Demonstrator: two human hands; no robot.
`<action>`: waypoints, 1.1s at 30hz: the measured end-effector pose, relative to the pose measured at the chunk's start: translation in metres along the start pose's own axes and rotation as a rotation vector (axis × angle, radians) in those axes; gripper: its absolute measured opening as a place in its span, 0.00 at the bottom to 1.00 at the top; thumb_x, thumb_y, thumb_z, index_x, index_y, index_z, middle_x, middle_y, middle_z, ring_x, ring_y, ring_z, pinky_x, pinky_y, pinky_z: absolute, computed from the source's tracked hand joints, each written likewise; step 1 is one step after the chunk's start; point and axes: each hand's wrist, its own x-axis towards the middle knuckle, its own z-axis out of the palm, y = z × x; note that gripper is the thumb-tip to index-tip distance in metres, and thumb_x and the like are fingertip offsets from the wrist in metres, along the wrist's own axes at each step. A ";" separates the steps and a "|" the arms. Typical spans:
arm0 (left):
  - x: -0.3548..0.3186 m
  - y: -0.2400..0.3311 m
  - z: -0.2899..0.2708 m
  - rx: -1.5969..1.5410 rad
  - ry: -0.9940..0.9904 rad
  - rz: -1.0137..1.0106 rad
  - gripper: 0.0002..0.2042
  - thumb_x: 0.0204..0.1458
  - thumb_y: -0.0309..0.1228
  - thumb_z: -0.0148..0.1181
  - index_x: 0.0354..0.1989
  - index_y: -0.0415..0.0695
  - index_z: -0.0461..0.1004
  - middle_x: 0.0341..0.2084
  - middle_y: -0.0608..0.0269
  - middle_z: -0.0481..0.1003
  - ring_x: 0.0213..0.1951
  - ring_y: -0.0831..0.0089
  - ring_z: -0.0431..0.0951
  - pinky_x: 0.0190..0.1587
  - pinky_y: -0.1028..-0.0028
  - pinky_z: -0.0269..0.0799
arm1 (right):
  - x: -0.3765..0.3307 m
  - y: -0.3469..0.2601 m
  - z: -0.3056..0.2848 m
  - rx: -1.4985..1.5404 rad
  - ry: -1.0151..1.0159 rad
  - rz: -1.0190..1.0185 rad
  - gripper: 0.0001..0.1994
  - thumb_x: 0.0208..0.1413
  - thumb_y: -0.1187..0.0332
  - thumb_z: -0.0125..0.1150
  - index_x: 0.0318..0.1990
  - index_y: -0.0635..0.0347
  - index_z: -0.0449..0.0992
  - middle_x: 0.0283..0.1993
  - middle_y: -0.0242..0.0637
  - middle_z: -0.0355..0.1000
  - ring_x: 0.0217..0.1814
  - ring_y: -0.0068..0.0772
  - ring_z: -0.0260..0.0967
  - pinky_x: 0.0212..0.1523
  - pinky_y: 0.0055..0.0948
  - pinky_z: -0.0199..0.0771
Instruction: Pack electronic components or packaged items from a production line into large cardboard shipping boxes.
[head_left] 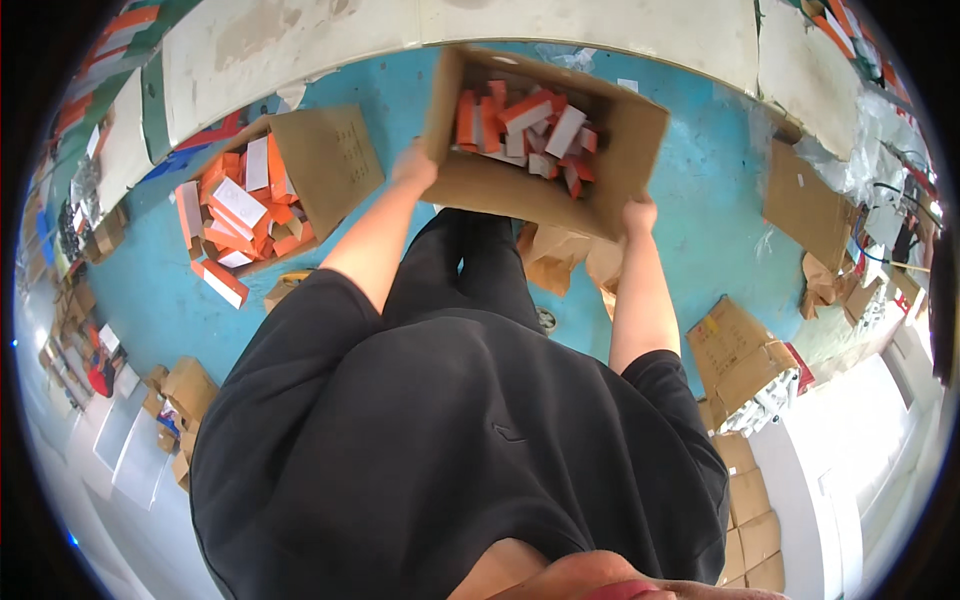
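Out in front of me, a large open cardboard box is held between both hands, tilted so its inside shows. Several small orange and white boxes lie loose at its bottom. My left hand grips the near left corner, fingers closed round the cardboard. At the near right corner, my right hand has hold of the edge. Parts of the fingers are hidden behind the cardboard. To the left, apart from my hand, stands a second open carton, heaped with similar orange and white boxes.
A long pale worktable curves across the far side. Brown paper lies on the blue floor by my legs. On the right are a carton of white items, a cardboard sheet and clear plastic wrap. Stacked cartons stand lower right.
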 end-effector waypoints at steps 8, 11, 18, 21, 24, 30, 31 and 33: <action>-0.078 -0.101 -0.066 0.029 0.252 -0.392 0.26 0.57 0.31 0.61 0.60 0.35 0.58 0.54 0.33 0.72 0.54 0.41 0.77 0.55 0.55 0.77 | -0.047 -0.119 0.132 -0.339 -0.185 -0.223 0.22 0.56 0.64 0.63 0.59 0.57 0.77 0.43 0.57 0.80 0.48 0.59 0.79 0.48 0.48 0.78; -0.101 -0.081 -0.095 0.200 0.165 -0.359 0.25 0.59 0.36 0.61 0.59 0.35 0.64 0.56 0.37 0.70 0.53 0.40 0.77 0.54 0.54 0.78 | -0.055 -0.149 0.149 -0.437 -0.334 -0.298 0.22 0.56 0.62 0.65 0.58 0.57 0.77 0.41 0.54 0.81 0.46 0.51 0.81 0.46 0.45 0.80; -0.152 0.031 -0.027 -0.312 0.220 0.037 0.18 0.57 0.37 0.61 0.51 0.38 0.74 0.49 0.46 0.75 0.49 0.45 0.77 0.50 0.54 0.76 | -0.022 -0.148 0.136 0.120 -0.862 0.003 0.26 0.66 0.55 0.61 0.63 0.64 0.72 0.52 0.42 0.80 0.45 0.40 0.81 0.40 0.36 0.80; -0.180 0.061 0.038 -0.604 0.219 -0.224 0.17 0.57 0.36 0.61 0.51 0.37 0.74 0.46 0.47 0.77 0.51 0.46 0.76 0.53 0.55 0.75 | 0.075 -0.106 0.124 0.275 -0.766 0.376 0.23 0.67 0.56 0.56 0.63 0.62 0.71 0.50 0.42 0.80 0.45 0.39 0.80 0.42 0.36 0.81; -0.193 0.092 0.113 -0.510 0.270 -0.592 0.33 0.54 0.45 0.66 0.63 0.38 0.66 0.56 0.41 0.71 0.60 0.41 0.69 0.60 0.51 0.70 | 0.203 -0.060 0.138 -0.230 -0.662 0.100 0.20 0.67 0.58 0.55 0.60 0.58 0.74 0.45 0.41 0.81 0.36 0.37 0.82 0.31 0.37 0.82; -0.146 0.203 0.203 -0.487 -0.111 -0.868 0.44 0.45 0.53 0.72 0.67 0.42 0.64 0.65 0.39 0.63 0.66 0.39 0.63 0.67 0.50 0.62 | 0.453 -0.048 0.224 -1.014 -0.575 -0.735 0.33 0.49 0.71 0.60 0.67 0.58 0.67 0.63 0.50 0.73 0.64 0.57 0.71 0.64 0.42 0.71; -0.147 0.219 0.212 -0.472 -0.088 -0.904 0.41 0.44 0.51 0.73 0.65 0.43 0.66 0.64 0.41 0.63 0.65 0.40 0.63 0.67 0.50 0.62 | 0.451 -0.061 0.247 -1.093 -0.617 -0.745 0.35 0.48 0.72 0.61 0.68 0.58 0.65 0.65 0.49 0.71 0.65 0.58 0.69 0.65 0.43 0.71; -0.152 0.222 0.231 -0.448 -0.030 -0.920 0.38 0.43 0.50 0.73 0.62 0.45 0.69 0.62 0.42 0.65 0.64 0.42 0.64 0.65 0.50 0.64 | 0.467 -0.075 0.287 -1.163 -0.644 -0.779 0.36 0.47 0.73 0.61 0.69 0.57 0.64 0.67 0.49 0.70 0.66 0.58 0.68 0.65 0.44 0.71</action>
